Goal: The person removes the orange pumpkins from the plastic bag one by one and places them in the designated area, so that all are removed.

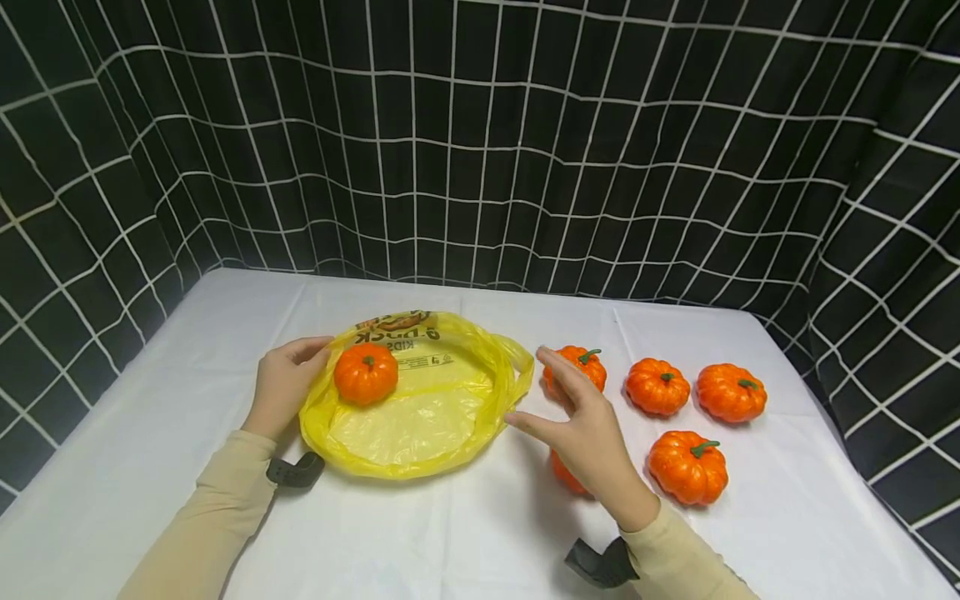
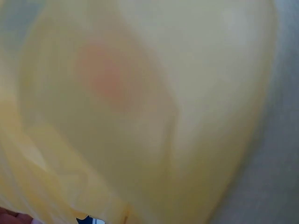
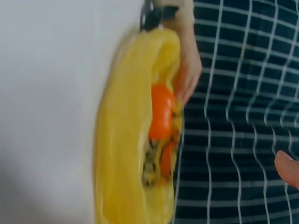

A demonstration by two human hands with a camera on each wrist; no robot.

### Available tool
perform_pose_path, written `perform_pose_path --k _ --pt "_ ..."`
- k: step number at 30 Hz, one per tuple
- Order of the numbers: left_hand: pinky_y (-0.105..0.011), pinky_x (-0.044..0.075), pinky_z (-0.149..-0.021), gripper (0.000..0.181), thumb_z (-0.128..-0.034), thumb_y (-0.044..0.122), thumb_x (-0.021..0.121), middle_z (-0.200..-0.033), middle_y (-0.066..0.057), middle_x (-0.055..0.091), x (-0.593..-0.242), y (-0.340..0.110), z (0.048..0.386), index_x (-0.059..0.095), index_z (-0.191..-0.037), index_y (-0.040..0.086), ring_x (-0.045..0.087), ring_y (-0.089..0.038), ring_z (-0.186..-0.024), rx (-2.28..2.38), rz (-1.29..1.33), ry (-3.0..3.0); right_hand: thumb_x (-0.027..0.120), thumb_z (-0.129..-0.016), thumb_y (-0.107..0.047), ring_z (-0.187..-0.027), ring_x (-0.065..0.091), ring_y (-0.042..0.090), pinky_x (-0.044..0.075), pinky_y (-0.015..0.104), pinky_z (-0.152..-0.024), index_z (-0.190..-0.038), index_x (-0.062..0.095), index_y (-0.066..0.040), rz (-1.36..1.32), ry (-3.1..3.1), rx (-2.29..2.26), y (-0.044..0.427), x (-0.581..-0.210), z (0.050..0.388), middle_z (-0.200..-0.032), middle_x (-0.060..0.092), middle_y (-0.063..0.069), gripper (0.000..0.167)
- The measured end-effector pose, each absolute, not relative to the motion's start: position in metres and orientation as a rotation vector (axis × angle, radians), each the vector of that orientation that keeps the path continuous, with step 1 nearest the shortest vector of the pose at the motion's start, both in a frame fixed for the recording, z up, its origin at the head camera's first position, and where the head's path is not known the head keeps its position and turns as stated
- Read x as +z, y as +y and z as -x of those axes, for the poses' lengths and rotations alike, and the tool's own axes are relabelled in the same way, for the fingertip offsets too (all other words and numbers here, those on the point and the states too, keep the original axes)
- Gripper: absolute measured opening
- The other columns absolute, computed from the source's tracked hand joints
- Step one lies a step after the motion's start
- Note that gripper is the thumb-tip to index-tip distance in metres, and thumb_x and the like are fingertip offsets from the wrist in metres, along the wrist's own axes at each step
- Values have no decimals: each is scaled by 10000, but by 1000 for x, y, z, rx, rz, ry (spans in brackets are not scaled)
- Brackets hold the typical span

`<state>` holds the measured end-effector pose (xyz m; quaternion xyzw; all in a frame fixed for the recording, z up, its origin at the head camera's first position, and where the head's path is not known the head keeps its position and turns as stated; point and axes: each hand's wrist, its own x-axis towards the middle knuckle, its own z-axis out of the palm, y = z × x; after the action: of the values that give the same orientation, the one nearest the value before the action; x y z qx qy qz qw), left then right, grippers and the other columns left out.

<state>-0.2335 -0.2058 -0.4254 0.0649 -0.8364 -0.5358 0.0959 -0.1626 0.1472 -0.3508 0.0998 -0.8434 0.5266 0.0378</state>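
Note:
A yellow plastic bag (image 1: 420,429) lies with its mouth open, and an orange toy pumpkin (image 1: 366,373) sits inside at its left. My left hand (image 1: 288,379) holds the bag's left rim between thumb and fingers; the bag hides some of the fingers. To the right of the bag, my right hand (image 1: 588,433) is in the air with thumb and fingers spread, holding nothing. Behind it, a pumpkin (image 1: 592,367) and another pumpkin (image 1: 567,473) are partly hidden. In the left wrist view, the bag's blurred film (image 2: 210,93) covers most of the picture.
Farther right on the white tablecloth (image 1: 480,542) stand three more pumpkins: one pumpkin (image 1: 657,387), a second pumpkin (image 1: 731,392) and a nearer pumpkin (image 1: 687,468). A black cloth with a white grid (image 1: 480,167) hangs behind and beside the table.

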Motion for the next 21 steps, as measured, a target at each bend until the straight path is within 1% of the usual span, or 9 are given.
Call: perform_pose_path --k 3,5,10,15,21 --pt "-450 463 -1112 361 -989 262 591 -1315 -175 657 -425 -206 233 664 -1265 42 551 -322 -1309 -1588 -196 -2484 849 -760 -81 -1469 380 249 359 316 -1174 -1466 456 -43 -370 -2550 1729 126 -356 169 -1563 421 103 809" --pt "-451 461 -1115 360 -989 262 589 -1319 -173 655 -425 -206 234 664 -1266 43 549 -321 -1312 -1585 -198 -2488 852 -749 -62 -1470 377 244 361 312 -1172 -1446 479 -33 -394 -2540 1768 113 -360 173 -1543 447 110 791" --pt "-458 464 -1111 353 -989 256 588 -1317 -173 655 -426 -206 235 666 -1261 44 549 -329 -1311 -1572 -202 -2491 859 -746 -82 -1445 412 283 404 356 -1149 -1425 505 -15 -409 -2566 1784 89 -364 185 -1517 472 143 769" --pt "-459 469 -1107 351 -989 252 585 -1315 -176 656 -426 -206 236 665 -1260 43 554 -330 -1305 -1565 -199 -2494 852 -752 -74 -1440 419 299 390 403 -1172 -1430 493 -5 -398 -2537 1895 71 -365 195 -1511 486 138 770" --pt "-445 481 -1095 350 -991 228 579 -1315 -181 655 -426 -207 237 656 -1276 40 570 -324 -1284 -1576 -209 -2497 854 -758 -117 -1443 415 282 377 425 -1187 -1433 502 -53 -393 -2578 1916 47 -372 207 -1514 489 100 764"
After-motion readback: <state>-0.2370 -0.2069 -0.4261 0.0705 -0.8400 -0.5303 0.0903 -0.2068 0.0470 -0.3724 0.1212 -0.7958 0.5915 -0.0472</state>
